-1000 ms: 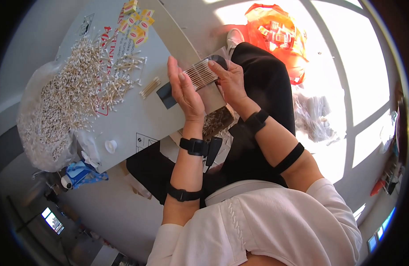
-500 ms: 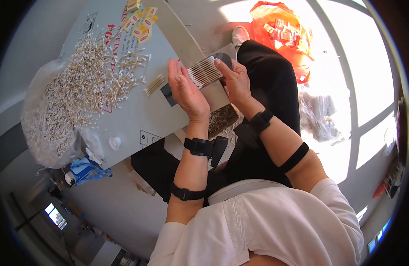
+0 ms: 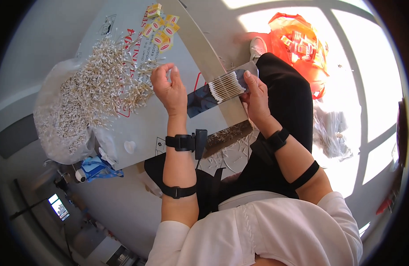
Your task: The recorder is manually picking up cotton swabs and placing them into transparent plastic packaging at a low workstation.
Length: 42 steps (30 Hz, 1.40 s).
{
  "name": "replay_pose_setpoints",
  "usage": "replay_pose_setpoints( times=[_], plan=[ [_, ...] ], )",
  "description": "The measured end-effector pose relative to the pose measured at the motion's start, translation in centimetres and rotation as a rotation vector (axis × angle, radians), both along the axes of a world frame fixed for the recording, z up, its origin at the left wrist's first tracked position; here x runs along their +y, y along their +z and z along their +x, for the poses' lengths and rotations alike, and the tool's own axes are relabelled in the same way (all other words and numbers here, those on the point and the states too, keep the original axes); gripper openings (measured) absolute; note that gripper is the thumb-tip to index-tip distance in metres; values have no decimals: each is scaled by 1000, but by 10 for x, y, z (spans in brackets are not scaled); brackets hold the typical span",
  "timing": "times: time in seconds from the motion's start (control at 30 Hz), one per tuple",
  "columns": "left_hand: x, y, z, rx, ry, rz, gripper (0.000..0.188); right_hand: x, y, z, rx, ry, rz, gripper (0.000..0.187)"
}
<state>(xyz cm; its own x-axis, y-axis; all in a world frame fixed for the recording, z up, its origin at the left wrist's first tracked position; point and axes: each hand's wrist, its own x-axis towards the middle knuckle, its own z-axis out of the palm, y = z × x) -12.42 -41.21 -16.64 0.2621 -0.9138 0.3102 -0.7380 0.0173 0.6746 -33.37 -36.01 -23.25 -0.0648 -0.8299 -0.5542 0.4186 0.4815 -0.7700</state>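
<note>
My right hand [image 3: 258, 97] grips the right end of a flat row of cotton swabs [image 3: 226, 86], thumb on top. The row lies across a dark glossy strip [image 3: 201, 103], with a clear plastic edge showing beyond my thumb. To the left, my left hand [image 3: 170, 92] hovers over the board with fingers curled and thumb close to the index finger. Anything between those fingertips is hidden. Just beyond it spreads a large heap of loose cotton swabs [image 3: 96, 82], partly in a clear plastic bag [image 3: 47, 117].
Small yellow packets [image 3: 162, 37] lie at the board's far end. Below the board's near edge sits an open carton [image 3: 229, 135] with swabs. An orange bag [image 3: 297, 48] with packages stands on the floor at far right. A blue-and-white item [image 3: 98, 168] is at lower left.
My left hand has moved left, away from the row of swabs, and its fingers have curled. The small swab bundle beside it is now hidden. My right hand keeps its grip. The view has shifted.
</note>
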Motion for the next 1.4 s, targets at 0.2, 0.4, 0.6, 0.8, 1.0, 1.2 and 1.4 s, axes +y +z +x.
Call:
replay_pose_setpoints(
  times=[0.2, 0.4, 0.6, 0.8, 1.0, 1.2, 1.4],
  plan=[
    [-76, 13, 78, -365, -14, 212, 9, -3, 21, 11, -242, -185, 65, 35],
    [-93, 13, 85, -369, -85, 365, 12, -3, 16, 7, -243, -177, 67, 34],
    [-114, 13, 61, -315, 125, 526, 34, 0, 11, 3, -298, -136, 76, 27],
    [-122, -1, 63, -164, 258, 626, 35, -3, 16, 8, -195, -144, 77, 34],
    [-119, -3, 85, 21, 238, 598, 28, -3, 14, 7, -246, -142, 104, 32],
    [-108, 9, 88, 88, 234, 515, 19, -2, 15, 9, -241, -123, 96, 29],
    [-54, 46, 53, 379, 183, 394, 9, -5, 14, 12, -299, -181, 68, 19]
  ],
)
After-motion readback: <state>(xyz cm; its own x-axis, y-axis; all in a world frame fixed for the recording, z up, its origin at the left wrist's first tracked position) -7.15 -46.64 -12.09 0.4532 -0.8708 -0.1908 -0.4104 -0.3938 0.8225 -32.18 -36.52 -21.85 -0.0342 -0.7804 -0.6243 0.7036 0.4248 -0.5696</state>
